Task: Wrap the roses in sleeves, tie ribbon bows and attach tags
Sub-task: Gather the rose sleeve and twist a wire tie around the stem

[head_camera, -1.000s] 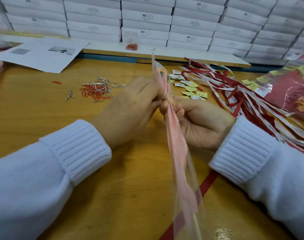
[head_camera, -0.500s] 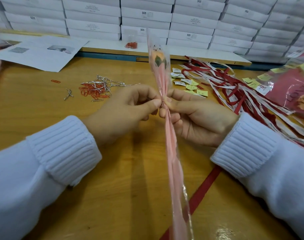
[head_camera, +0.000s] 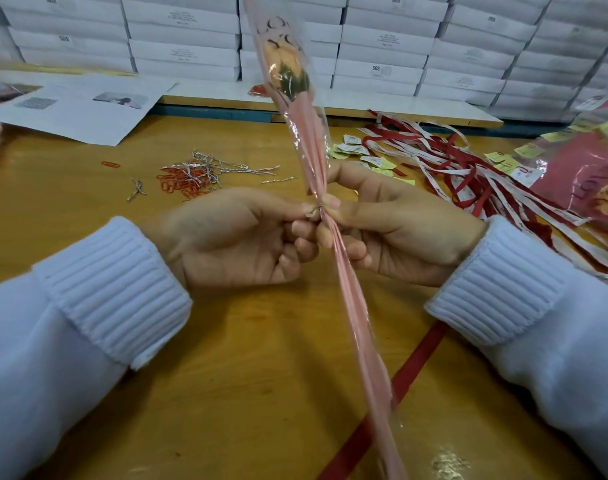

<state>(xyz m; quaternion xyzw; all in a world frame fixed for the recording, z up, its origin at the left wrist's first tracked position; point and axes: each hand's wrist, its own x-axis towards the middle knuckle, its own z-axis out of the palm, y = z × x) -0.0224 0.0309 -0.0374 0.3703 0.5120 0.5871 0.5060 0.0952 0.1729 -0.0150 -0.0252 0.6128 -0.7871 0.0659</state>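
Rising at a slight tilt from the bottom edge to the top of the head view, a pink sleeve (head_camera: pixel 351 299) holds a rose (head_camera: pixel 285 67) whose orange bloom and green leaves show through the plastic near the top, in front of the stacked white boxes (head_camera: pixel 382 46). Both hands meet at the sleeve's gathered waist above the table (head_camera: pixel 226 375). The left hand (head_camera: pixel 233 237) pinches a silver tie (head_camera: pixel 315 211) between thumb and forefinger, its other fingers curled into the palm. The right hand (head_camera: pixel 399 230) grips the sleeve at the same spot, thumb on the front and fingers wrapped behind, one finger stretched up along the plastic. The tie sits right at the gathered waist; how far it is twisted I cannot tell. A red ribbon (head_camera: pixel 413 368) lies flat on the table, passing under the sleeve's lower part. Left of the hands lie loose silver ties (head_camera: pixel 219 168) over red clips (head_camera: pixel 178 183). To the right spread red and white ribbons (head_camera: pixel 468 174) with small tags (head_camera: pixel 364 157) beside them, and more pink sleeves (head_camera: pixel 579 174) at the far right edge. Printed sheets (head_camera: pixel 81 105) rest at the back left.
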